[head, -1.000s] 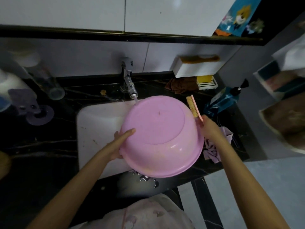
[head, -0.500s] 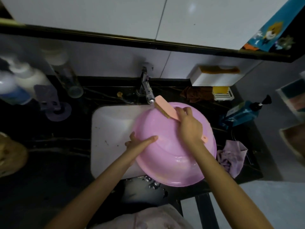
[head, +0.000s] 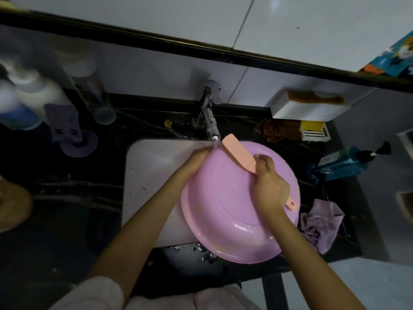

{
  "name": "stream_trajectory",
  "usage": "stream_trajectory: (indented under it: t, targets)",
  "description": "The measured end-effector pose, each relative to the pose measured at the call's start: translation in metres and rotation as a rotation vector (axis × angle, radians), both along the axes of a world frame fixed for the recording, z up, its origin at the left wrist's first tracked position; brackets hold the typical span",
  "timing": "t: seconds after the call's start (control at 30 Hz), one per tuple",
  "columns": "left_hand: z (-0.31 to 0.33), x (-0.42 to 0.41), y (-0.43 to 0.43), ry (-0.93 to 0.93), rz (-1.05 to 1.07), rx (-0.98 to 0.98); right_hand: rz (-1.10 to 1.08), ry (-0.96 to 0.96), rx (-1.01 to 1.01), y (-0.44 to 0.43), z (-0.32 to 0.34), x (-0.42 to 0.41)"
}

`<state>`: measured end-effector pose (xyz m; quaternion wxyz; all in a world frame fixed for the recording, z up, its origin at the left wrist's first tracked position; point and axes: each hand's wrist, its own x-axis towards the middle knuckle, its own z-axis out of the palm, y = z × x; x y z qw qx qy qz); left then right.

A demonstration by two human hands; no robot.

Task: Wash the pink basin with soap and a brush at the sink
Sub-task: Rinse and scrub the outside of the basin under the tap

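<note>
Looking down at a pink basin (head: 228, 209) flipped bottom-up and tilted over the right half of a white sink (head: 152, 175), with its 3-to-6 o'clock edge hanging out past the sink over the black tabletop (head: 67, 198). Got the left hand (head: 196, 157) holding the rim at about 11 o'clock, right under the thin stream from the chrome tap (head: 209, 113). Bit blurry there, so can't make out each finger. Got the right hand (head: 270, 184) curled tight round the handle of a pink brush (head: 239, 153), with the brush head flat against the basin bottom up near 12 o'clock, just beside the water. Can see the handle's tail end poking out from under the hand toward the basin's 3 o'clock rim. Wet shine on the basin toward 5 o'clock, plus droplets on the tabletop just under the 6 o'clock edge.

Around the sink: crumpled lilac cloth (head: 319, 224) at 3 o'clock from the basin, just beside it. Blue pump bottle (head: 339, 164) lying on its side at 2 o'clock. Brown rag (head: 277, 130) and a yellow block (head: 311, 127) on a white slatted dish at 1 o'clock, with a white box (head: 308, 110) behind them against the wall. Over at 9 to 10 o'clock of the sink, well apart from the basin: a purple holder (head: 69, 133), a clear tumbler (head: 93, 97) and a couple of blurry white bottles (head: 29, 101).
</note>
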<state>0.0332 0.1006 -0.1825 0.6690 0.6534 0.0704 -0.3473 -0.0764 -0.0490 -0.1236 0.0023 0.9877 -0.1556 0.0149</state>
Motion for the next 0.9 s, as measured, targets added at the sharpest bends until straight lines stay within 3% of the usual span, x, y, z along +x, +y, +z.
stream_trajectory:
  t: [0.07, 0.2, 0.33, 0.47, 0.53, 0.7, 0.8, 0.9]
  targets:
    - [-0.009, -0.010, 0.001, 0.029, 0.058, 0.008, -0.024, 0.011, -0.014, 0.003, 0.001, 0.005]
    - [-0.003, -0.004, -0.006, -0.117, -0.048, 0.020, -0.021, 0.030, -0.009, 0.005, -0.003, 0.009]
    - [-0.003, 0.014, -0.005, -0.013, -0.076, -0.046, -0.011, 0.038, -0.025, 0.002, -0.003, 0.008]
    - [-0.018, -0.025, 0.017, 0.046, 0.000, -0.056, -0.003, 0.072, -0.055, 0.007, -0.002, 0.016]
    - [-0.032, -0.048, 0.029, 0.007, -0.003, 0.009, 0.008, 0.089, -0.059, 0.009, -0.003, 0.020]
    - [-0.063, -0.060, 0.045, -0.362, 0.201, 0.406, 0.014, 0.058, -0.049, 0.008, -0.005, 0.016]
    - [-0.069, -0.059, 0.043, -0.190, 0.199, 0.438, -0.009, 0.060, -0.044, 0.006, -0.001, 0.009]
    - [-0.071, -0.065, 0.038, 0.008, 0.201, 0.220, -0.036, 0.127, -0.069, 0.004, 0.006, 0.007]
